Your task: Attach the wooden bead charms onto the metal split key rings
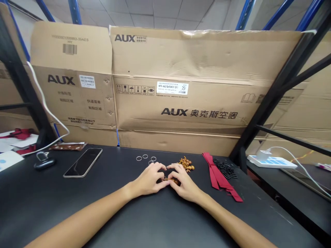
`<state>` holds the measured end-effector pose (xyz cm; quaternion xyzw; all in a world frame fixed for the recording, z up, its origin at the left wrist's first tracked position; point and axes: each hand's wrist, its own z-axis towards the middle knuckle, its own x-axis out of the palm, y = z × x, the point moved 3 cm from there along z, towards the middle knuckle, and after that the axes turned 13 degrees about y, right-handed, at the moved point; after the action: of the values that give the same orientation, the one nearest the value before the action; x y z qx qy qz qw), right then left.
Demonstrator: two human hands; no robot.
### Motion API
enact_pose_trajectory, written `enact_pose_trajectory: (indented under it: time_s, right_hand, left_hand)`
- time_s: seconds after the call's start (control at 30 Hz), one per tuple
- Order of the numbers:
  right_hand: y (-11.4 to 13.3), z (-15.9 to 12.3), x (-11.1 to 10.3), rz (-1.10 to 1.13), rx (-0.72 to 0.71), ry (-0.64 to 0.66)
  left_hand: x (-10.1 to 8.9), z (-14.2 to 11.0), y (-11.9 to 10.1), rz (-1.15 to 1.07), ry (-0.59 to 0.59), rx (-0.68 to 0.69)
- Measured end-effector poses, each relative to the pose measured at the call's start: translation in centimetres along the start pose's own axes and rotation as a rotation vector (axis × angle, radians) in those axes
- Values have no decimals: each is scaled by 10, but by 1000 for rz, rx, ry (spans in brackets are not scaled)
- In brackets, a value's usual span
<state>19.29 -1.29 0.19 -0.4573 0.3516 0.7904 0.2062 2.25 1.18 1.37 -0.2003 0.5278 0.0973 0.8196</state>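
I can barely make out the small brown piece (170,181): the fingers of both hands hide most of it, so its shape is unclear. The left hand (148,179) and right hand (185,182) curl narrowly around it from either side, holding it against the black table (108,210). Just beyond lies a knobbly brown cluster (186,164), with metal rings (146,158) to its left and a red ribbon (219,175) to its right.

Wooden beads (185,164): glossy brown, carved
Counter (108,210) under the wooden beads: smooth, matt black
Rings (146,158) left of the wooden beads: shiny metal
Ribbon (216,172) right of the wooden beads: matt red cloth
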Motion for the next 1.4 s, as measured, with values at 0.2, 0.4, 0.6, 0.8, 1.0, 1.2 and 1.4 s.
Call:
enact_pose_trajectory:
  time_s: [0.2,0.4,0.6,0.8,1.0,1.2,1.4]
  right_hand:
    - [-1,0,0,-17,8,6]
    - [-3,1,0,-78,81,-14]
    - [-6,2,-1,-105,96,-32]
    - [-6,0,-1,-60,39,-17]
    - [-4,0,1,-57,11,-14]
    - [-9,1,-2,-70,79,-58]
    - [-9,0,-2,-60,58,-54]
  left_hand:
    - [0,0,0,-19,28,37]
    - [-2,1,-1,-45,26,35]
    - [-3,1,-4,-39,57,62]
    - [-1,0,-2,-8,18,18]
    - [-2,0,-1,-37,39,26]
    - [-6,0,-7,-64,54,74]
    - [-3,0,-3,-37,28,19]
